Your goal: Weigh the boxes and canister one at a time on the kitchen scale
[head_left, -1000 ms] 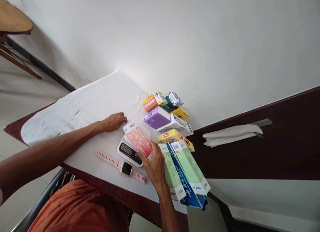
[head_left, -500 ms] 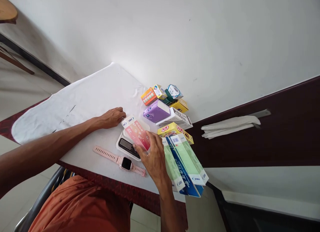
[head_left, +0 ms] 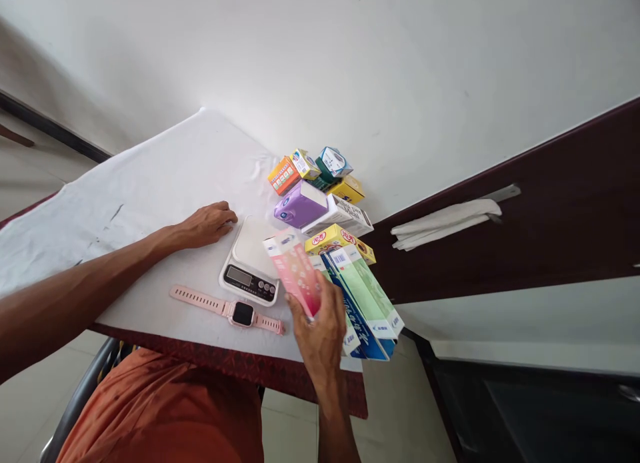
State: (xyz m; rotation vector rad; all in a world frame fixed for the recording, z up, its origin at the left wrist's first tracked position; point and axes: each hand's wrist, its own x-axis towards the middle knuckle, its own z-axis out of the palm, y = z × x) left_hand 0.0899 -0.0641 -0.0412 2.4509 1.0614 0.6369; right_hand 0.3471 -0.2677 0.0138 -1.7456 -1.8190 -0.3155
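My right hand (head_left: 323,323) grips the lower end of a pink and white carton (head_left: 295,266) between thumb and fingers. The carton is held to the right of a white digital kitchen scale (head_left: 250,283), in front of the upright boxes. Nothing lies on the scale's platform. Beside the scale's far left corner, my left hand (head_left: 211,223) rests on the cloth, fingers curled in and no object visible in them. Below the scale lies a pink smartwatch (head_left: 243,314) with its strap spread flat.
To the right stand several boxes: a purple pack (head_left: 303,206), a white box (head_left: 343,216), a yellow box (head_left: 340,240), a green carton (head_left: 367,290) and a blue carton (head_left: 375,340). A white cloth (head_left: 150,163) covers the table, which meets the wall. A folded towel (head_left: 445,224) hangs beyond.
My right hand has moved the pink carton off the scale and rightward, uncovering the platform and buttons. My left hand stays by the scale's side. The whole view has shifted slightly.
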